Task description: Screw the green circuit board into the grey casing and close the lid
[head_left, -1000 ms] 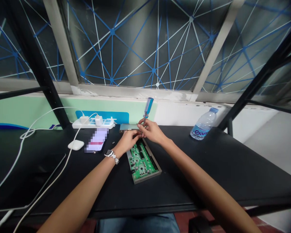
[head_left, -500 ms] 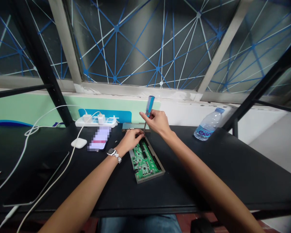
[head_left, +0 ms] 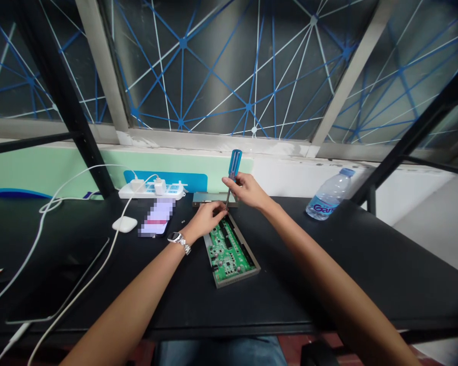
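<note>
A screwdriver point(head_left: 234, 162) with a clear blue handle stands nearly upright, held between the thumb and fingers of my right hand point(head_left: 248, 189). Its shaft runs down to the far end of an open metal case point(head_left: 238, 278) that has a green circuit board point(head_left: 229, 256) inside. My left hand point(head_left: 207, 218) lies over the case's far left part, thumb and fingertips curled together around the screwdriver's tip. What those fingers pinch is hidden. A watch point(head_left: 175, 237) is on my left wrist.
Behind the case lies a flat metal panel point(head_left: 202, 199). To the left are a phone point(head_left: 157, 218), a white earbud case point(head_left: 124, 224), a power strip point(head_left: 175, 191), a tablet point(head_left: 57, 284) and loose white cables. A water bottle point(head_left: 328, 198) stands at the right.
My right hand has turned slightly on the screwdriver, and its handle leans a little more to the left. My left hand and the case have stayed in place.
</note>
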`<action>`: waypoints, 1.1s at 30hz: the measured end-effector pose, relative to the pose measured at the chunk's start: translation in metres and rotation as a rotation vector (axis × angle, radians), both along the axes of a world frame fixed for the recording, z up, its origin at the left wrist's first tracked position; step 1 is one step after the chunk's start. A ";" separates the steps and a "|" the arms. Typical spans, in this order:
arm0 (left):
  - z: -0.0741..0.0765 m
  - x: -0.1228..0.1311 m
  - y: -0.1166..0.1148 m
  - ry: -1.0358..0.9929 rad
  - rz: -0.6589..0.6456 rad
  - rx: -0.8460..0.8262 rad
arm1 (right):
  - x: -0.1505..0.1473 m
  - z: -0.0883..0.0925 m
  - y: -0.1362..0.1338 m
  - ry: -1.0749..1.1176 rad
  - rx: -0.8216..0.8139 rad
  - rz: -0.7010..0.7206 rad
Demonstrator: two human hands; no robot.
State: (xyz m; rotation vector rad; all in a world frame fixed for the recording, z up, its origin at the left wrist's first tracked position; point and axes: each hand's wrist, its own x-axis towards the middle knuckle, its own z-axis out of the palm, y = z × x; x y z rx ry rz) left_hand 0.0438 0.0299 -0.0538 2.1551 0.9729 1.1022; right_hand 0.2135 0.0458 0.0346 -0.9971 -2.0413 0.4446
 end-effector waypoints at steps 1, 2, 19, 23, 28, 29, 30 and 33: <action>0.000 0.000 0.000 -0.014 -0.017 0.003 | 0.001 0.000 0.000 0.001 -0.021 0.013; 0.001 0.001 -0.001 -0.031 -0.038 0.007 | 0.002 0.000 0.001 0.005 -0.043 0.027; 0.004 0.003 -0.003 -0.102 -0.021 -0.017 | -0.005 0.013 -0.019 -0.167 0.195 -0.381; 0.001 0.002 0.000 -0.103 0.009 0.003 | 0.002 0.012 -0.015 -0.084 0.084 -0.162; -0.003 0.005 0.003 -0.203 -0.111 -0.084 | 0.007 0.009 -0.008 0.080 -0.186 0.062; -0.003 0.005 0.003 -0.213 -0.128 -0.095 | 0.008 0.008 -0.008 0.100 -0.216 0.082; -0.003 0.006 0.004 -0.214 -0.133 -0.100 | 0.008 0.007 -0.007 0.118 -0.235 0.098; -0.004 0.005 0.004 -0.202 -0.108 -0.083 | 0.009 0.002 -0.009 0.138 -0.203 0.096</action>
